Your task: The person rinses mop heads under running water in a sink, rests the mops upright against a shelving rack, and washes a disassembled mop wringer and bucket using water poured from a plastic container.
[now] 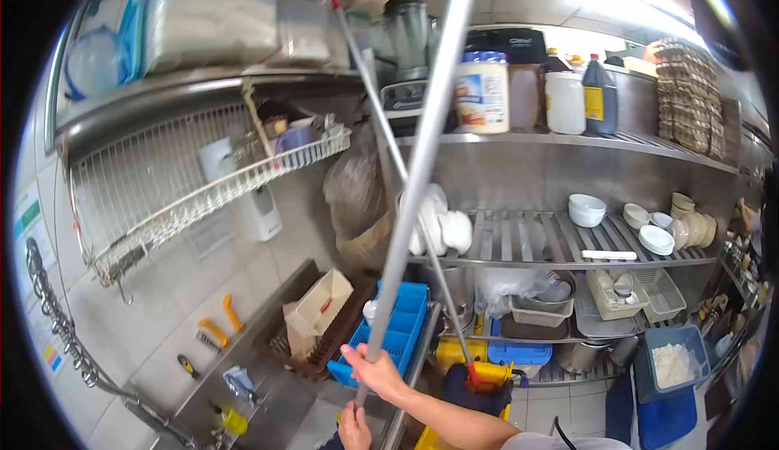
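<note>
A long grey metal pole [422, 154] rises at a slant from the bottom middle past the top edge of the view. My right hand [380, 375] is closed around it above the sink edge, the arm reaching in from the lower right. Just below, my left hand [354, 428] grips the same pole, with a dark cuff at its wrist. The pole's lower end is hidden, so I cannot tell what it carries. Behind it leans a thinner mop handle [376, 97], its red clamp [473, 378] down at a yellow bucket [451, 354].
A blue rack [395, 327] and brown basket [284, 338] sit beside the steel sink [280, 417]. Steel shelves [519, 243] hold bowls, jugs and tubs. A wire rack [219, 186] hangs left, near a coiled spring hose [61, 320]. Blue tubs [672, 417] stand right.
</note>
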`<action>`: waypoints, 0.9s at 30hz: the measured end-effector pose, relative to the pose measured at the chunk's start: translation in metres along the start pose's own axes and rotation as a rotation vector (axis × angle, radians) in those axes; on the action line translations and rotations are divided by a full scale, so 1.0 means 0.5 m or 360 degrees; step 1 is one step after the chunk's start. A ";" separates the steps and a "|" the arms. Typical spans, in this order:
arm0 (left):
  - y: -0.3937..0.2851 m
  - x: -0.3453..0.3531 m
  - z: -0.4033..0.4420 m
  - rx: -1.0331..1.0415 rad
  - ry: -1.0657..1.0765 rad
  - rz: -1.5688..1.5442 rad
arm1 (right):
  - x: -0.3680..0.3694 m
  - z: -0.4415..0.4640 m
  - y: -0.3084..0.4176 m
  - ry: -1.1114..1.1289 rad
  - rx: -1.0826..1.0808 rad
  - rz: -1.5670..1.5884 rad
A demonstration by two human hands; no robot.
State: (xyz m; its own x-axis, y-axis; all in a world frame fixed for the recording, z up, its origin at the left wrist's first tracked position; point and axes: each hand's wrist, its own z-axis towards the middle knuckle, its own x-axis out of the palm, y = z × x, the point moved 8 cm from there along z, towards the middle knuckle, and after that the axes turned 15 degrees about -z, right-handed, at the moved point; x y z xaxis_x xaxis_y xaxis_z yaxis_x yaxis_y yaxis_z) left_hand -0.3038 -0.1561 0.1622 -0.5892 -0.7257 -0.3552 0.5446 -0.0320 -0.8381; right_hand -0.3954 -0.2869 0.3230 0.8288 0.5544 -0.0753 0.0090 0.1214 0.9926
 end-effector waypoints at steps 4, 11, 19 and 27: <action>0.020 0.076 0.065 0.0249 0.0195 -0.0028 | -0.023 0.070 -0.069 0.0070 -0.0035 -0.0220; 0.085 0.170 0.118 -0.0156 0.0242 0.0567 | 0.005 0.213 -0.262 0.0197 -0.0450 -0.0961; 0.198 0.061 0.113 -0.0185 0.0026 0.0332 | -0.451 0.386 0.047 -0.1279 -0.0536 -0.1160; 0.132 0.082 0.127 -0.0482 0.0145 0.0213 | -0.572 0.619 -0.019 -0.0411 -0.0191 -0.1481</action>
State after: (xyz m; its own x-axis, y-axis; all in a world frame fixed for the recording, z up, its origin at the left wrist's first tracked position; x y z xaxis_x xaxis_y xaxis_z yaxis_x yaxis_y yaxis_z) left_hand -0.2541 -0.2318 0.1188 -0.5830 -0.6449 -0.4942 0.4266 0.2747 -0.8617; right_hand -0.4592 -0.7016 0.3645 0.6165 -0.0015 -0.7873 0.6772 0.5110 0.5293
